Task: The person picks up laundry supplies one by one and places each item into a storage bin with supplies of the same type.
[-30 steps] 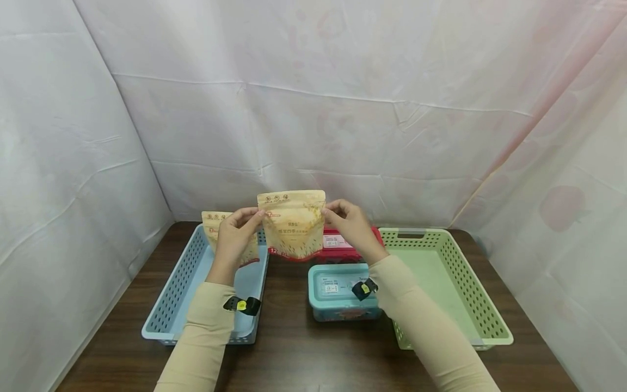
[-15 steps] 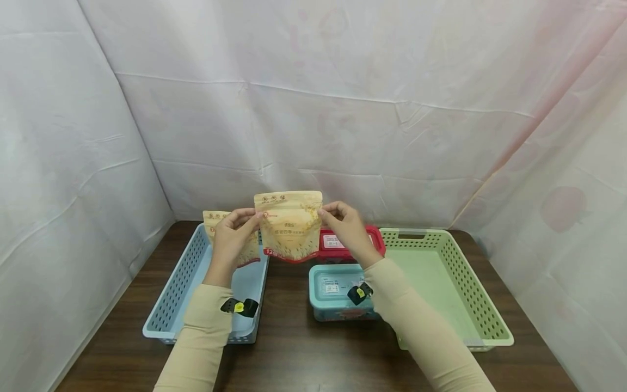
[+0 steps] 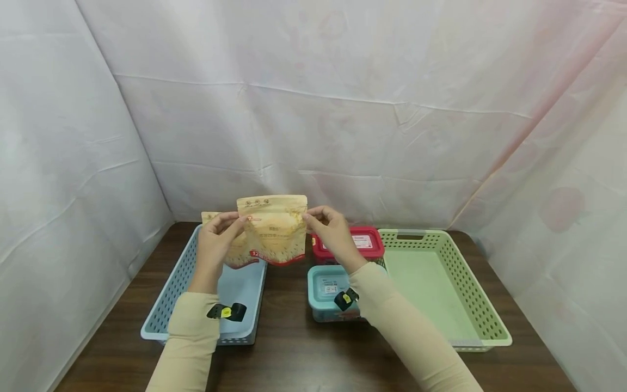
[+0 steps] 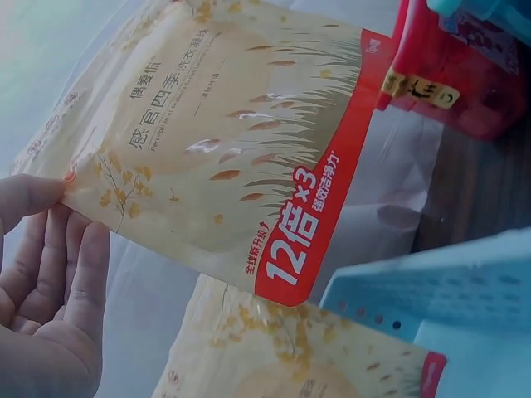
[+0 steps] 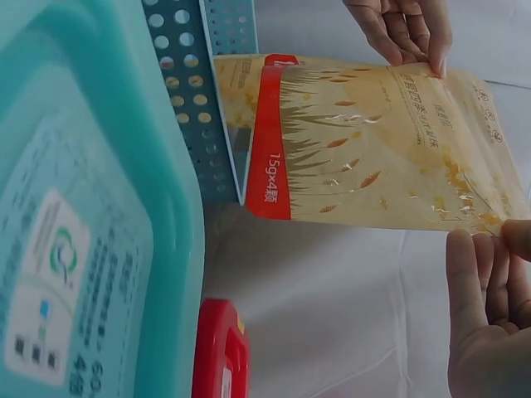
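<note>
A yellow laundry-pod pouch (image 3: 275, 234) with a red lower band hangs upright in the air between both hands. My left hand (image 3: 215, 242) pinches its left edge near the top, thumb toward me. On the opposite edge, my right hand (image 3: 333, 231) pinches it between thumb and fingers. In the left wrist view the pouch (image 4: 224, 141) looks flat and smooth. A second, similar pouch (image 3: 237, 255) stands in the blue basket (image 3: 245, 321), partly hidden behind the held pouch and my left hand.
Right of the middle sits a teal lidded box (image 3: 320, 296), with a red lidded box (image 3: 374, 245) behind it. A green basket (image 3: 436, 283) stands at the right. All rest on a dark wooden table (image 3: 289, 337), with a white curtain (image 3: 313, 130) behind.
Both hands have moved left and slightly down with the pouch, which now overlaps more of the pouch in the blue basket. More of the red box shows.
</note>
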`<move>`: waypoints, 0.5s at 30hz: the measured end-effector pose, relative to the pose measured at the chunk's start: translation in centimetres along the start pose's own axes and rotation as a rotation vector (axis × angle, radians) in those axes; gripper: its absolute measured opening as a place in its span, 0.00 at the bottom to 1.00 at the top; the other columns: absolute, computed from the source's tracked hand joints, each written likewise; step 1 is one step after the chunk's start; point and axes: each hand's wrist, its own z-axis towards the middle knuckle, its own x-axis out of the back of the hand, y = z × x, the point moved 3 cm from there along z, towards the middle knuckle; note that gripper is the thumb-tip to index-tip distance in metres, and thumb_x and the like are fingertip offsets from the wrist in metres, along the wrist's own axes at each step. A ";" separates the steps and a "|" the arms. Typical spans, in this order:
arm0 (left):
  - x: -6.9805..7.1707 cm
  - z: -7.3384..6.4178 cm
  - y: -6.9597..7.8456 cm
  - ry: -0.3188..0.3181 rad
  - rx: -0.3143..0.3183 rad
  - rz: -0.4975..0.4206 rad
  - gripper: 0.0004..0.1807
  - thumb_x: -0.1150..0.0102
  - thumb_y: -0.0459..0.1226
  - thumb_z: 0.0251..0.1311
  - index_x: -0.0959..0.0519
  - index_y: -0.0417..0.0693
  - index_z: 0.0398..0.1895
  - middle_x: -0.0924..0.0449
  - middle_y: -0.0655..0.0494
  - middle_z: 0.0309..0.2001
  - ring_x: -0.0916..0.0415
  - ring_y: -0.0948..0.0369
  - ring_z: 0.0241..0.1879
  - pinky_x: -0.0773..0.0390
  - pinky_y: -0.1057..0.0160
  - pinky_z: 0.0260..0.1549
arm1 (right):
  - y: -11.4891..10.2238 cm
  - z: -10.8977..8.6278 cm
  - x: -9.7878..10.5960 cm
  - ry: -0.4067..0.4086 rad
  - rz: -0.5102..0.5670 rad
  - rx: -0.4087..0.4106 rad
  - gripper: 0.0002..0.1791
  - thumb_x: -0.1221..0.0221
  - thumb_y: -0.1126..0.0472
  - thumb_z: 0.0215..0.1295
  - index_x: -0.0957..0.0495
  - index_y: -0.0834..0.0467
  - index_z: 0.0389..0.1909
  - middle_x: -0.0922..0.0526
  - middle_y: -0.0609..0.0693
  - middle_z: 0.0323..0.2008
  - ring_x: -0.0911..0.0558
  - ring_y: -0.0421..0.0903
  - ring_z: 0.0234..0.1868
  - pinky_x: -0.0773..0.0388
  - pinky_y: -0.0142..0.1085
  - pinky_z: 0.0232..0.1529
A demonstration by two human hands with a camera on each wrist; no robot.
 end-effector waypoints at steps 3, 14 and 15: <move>0.8 -0.2 0.0 0.026 0.006 0.010 0.21 0.33 0.47 0.63 0.19 0.41 0.51 0.19 0.57 0.43 0.19 0.63 0.44 0.20 0.64 0.50 | -0.1 -0.1 -0.8 -0.007 0.007 0.007 0.13 0.36 0.57 0.69 0.19 0.63 0.47 0.20 0.56 0.38 0.18 0.56 0.42 0.17 0.45 0.48; 3.0 -0.6 -0.1 0.099 0.024 0.054 0.21 0.32 0.48 0.63 0.19 0.44 0.51 0.20 0.57 0.45 0.19 0.65 0.44 0.21 0.71 0.46 | 0.1 0.1 -3.2 -0.015 0.035 0.023 0.15 0.35 0.56 0.68 0.17 0.64 0.46 0.19 0.58 0.39 0.18 0.57 0.42 0.16 0.42 0.46; 3.2 -0.6 -0.2 0.103 0.022 0.051 0.20 0.32 0.47 0.63 0.19 0.44 0.51 0.20 0.57 0.45 0.19 0.65 0.44 0.21 0.72 0.46 | 0.0 0.0 -3.4 -0.015 0.035 0.019 0.14 0.35 0.56 0.68 0.17 0.64 0.46 0.19 0.57 0.38 0.18 0.55 0.41 0.16 0.43 0.46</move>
